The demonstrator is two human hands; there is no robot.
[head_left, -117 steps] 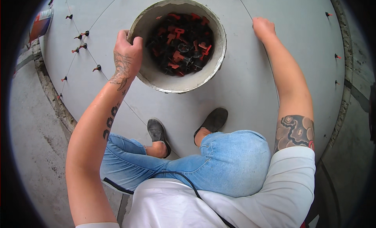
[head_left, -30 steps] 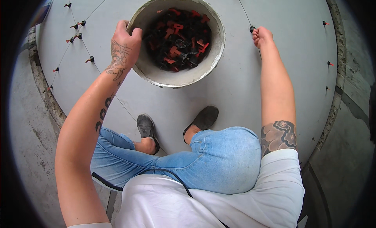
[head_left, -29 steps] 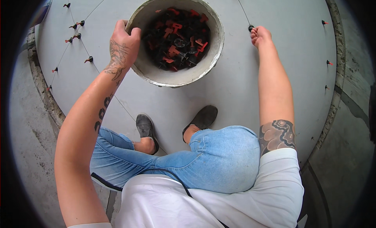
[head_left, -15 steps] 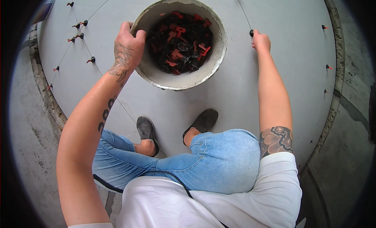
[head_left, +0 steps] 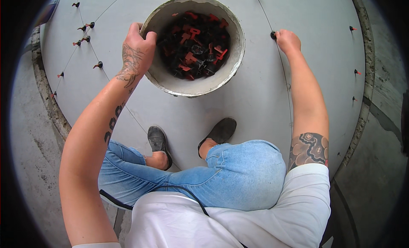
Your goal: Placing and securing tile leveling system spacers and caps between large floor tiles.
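Note:
My left hand is closed on the left rim of a round grey bucket, its thumb hooked over the edge. Inside lie many loose red and black tile levelers, heaped in the bottom. To the right, my right hand has its fingers pinched at a tile leveler standing on a thin floor joint. Its black round cap shows beside my fingertips; the rest of it is hidden by my fingers.
Large grey tiles cover the floor under my feet. More tile levelers stand along the joints at the left, such as one, and near the right edge. Rough concrete borders the tiles. My dark shoes are below the bucket.
My right hand and forearm have swung slightly right, with the fingers still at the tile leveler's cap. The joint below it now shows beside my forearm. Left hand and bucket have barely shifted.

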